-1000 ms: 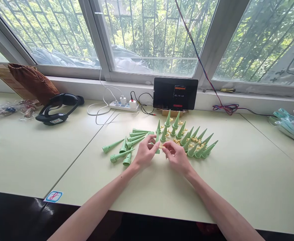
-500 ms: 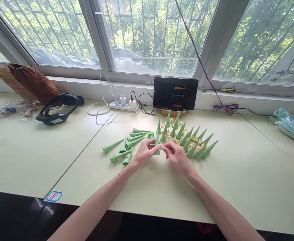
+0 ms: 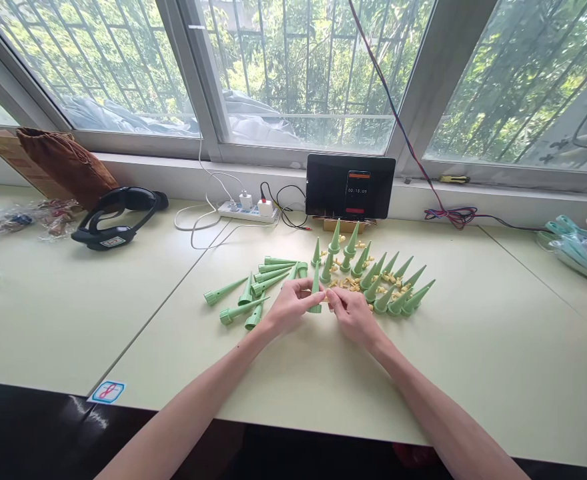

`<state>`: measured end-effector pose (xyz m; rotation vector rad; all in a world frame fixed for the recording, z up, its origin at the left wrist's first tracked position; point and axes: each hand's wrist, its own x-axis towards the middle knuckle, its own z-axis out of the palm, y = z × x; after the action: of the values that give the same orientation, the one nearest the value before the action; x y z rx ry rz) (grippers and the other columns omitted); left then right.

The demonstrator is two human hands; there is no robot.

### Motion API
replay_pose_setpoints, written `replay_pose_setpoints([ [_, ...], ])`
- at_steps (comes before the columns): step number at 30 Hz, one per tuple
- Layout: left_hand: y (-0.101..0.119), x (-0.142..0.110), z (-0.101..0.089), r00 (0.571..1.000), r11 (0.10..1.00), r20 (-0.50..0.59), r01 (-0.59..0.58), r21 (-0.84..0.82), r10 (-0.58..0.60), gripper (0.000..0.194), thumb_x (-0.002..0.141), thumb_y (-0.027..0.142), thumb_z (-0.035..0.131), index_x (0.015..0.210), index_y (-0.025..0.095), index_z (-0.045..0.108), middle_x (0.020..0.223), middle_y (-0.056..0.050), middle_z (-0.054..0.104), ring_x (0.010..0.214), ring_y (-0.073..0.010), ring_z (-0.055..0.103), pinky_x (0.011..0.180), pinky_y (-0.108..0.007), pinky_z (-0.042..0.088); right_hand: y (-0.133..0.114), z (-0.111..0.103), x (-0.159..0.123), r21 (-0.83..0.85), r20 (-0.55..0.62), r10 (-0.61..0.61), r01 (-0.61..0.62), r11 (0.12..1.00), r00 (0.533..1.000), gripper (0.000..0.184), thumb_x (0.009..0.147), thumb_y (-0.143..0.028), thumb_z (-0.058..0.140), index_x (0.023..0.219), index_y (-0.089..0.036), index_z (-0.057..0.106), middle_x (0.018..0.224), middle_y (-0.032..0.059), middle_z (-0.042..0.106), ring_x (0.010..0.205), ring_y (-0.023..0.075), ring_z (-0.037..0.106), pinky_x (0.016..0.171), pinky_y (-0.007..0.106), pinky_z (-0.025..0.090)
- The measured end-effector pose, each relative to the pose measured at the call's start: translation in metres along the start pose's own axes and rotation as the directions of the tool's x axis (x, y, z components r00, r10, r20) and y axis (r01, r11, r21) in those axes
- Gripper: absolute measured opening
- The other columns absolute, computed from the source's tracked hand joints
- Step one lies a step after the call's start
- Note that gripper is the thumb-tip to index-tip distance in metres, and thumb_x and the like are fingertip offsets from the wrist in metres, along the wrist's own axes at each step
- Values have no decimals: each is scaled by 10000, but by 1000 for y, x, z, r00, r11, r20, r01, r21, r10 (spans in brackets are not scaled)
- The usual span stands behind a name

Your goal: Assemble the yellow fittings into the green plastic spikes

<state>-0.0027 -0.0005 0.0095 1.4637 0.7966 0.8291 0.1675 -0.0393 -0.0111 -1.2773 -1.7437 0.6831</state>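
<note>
My left hand (image 3: 294, 302) is closed around a green plastic watering spike (image 3: 315, 283), held upright with its point up. My right hand (image 3: 352, 312) pinches a small yellow valve (image 3: 325, 299) against the spike's side; fingers hide most of it. Left of my hands several green spikes (image 3: 238, 310) lie or stand in a loose group. To the right, several spikes with yellow valves (image 3: 397, 301) stand in rows, points up. Loose yellow valves (image 3: 349, 285) lie among them, just beyond my right hand.
A tablet (image 3: 351, 187) showing a timer stands behind the spikes. Left of it are a power strip (image 3: 248, 211) with white cables, a black headset (image 3: 118, 217) and a brown pouch (image 3: 68, 163). Plastic-wrapped items (image 3: 578, 250) lie at the far right.
Both hands have shifted very slightly, the right one a little toward the right. The spike in my left hand has dropped a touch, and more of the yellow valve shows.
</note>
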Motion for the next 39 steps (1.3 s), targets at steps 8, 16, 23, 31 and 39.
replay_pose_setpoints([
  [8, -1, 0, 1, 998, 998, -47, 40, 52, -38, 320, 809, 450, 693, 907, 146, 712, 832, -52, 692, 717, -147, 634, 531, -204, 430, 3, 2, 0, 70, -43, 67, -64, 995, 997, 414, 990, -480, 440, 719, -192, 561, 581, -20, 494, 522, 124, 428, 519, 255, 336],
  [16, -3, 2, 2, 990, 997, -144, 16, 72, -5, 308, 809, 444, 697, 812, 136, 694, 746, -15, 622, 606, -95, 539, 510, -203, 382, 0, 2, 0, 212, -4, 30, -29, 977, 1000, 236, 956, -418, 529, 935, -195, 605, 804, 37, 629, 649, 154, 565, 546, 257, 449],
  [23, -3, 1, 3, 991, 999, -134, 24, 44, -18, 327, 797, 467, 701, 770, 143, 669, 731, -7, 602, 541, -70, 484, 456, -195, 333, 2, 2, 0, 194, 13, 55, -56, 979, 998, 228, 953, -406, 512, 905, -196, 588, 731, 21, 604, 603, 153, 556, 540, 269, 460],
  [31, -1, 0, 2, 994, 997, -108, 38, 61, -31, 333, 793, 472, 695, 831, 141, 702, 718, -20, 617, 568, -95, 530, 453, -193, 364, 1, -1, 1, 95, 17, 64, -65, 993, 998, 283, 958, -434, 485, 808, -204, 551, 621, -18, 524, 543, 140, 481, 525, 261, 386],
  [39, 0, -1, 3, 997, 998, -69, 24, 63, -19, 327, 805, 456, 690, 875, 138, 712, 808, -42, 653, 617, -105, 558, 473, -189, 386, -1, -2, 0, 13, 8, 13, -13, 1000, 1000, 354, 990, -398, 431, 708, -204, 522, 598, -26, 457, 542, 130, 388, 538, 261, 307],
])
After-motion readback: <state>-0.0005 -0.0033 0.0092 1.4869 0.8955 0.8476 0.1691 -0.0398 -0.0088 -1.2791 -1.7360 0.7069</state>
